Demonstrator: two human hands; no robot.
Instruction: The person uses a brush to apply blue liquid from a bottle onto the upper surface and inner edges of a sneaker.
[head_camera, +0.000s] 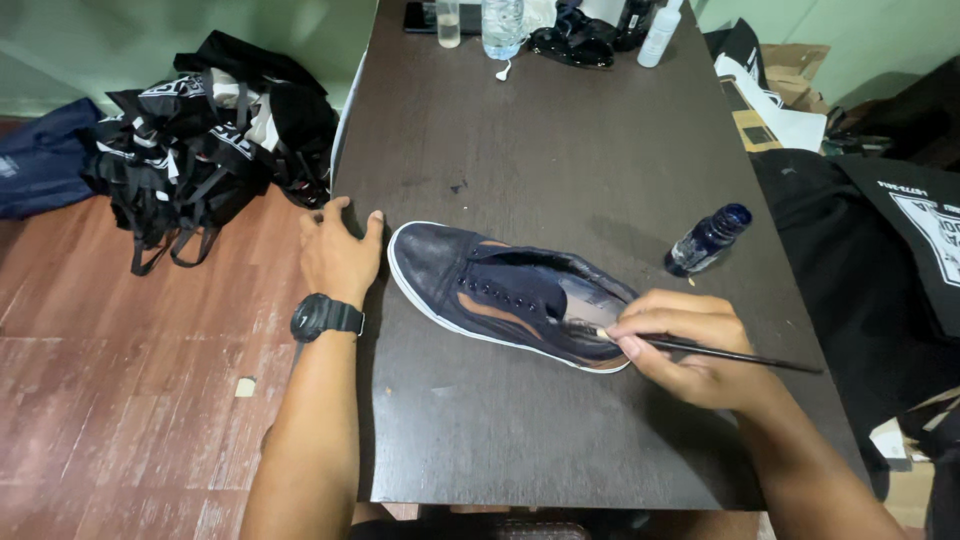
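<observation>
Pinching a thin brush (700, 348), right hand (690, 350) over dark shoe (500, 295); left hand (335, 255) spread flat.

Far table edge: clear bottle (502, 24), small glass (448, 22) and white squeeze bottle (660, 32), all cut off at the top by the frame.
Phone (418, 14), far left of these: only a dark sliver in view.
Black glossy object (572, 42): kind not discernible.
Shoe (510, 296): heel end hidden behind the right hand (690, 345).
Brush (700, 348): bristle tip blurred, mid-handle covered by fingers.
Left hand (338, 255): fingertips curl out of sight over the table (560, 150) edge.
Near table edge: both forearms cut off by the frame.
</observation>
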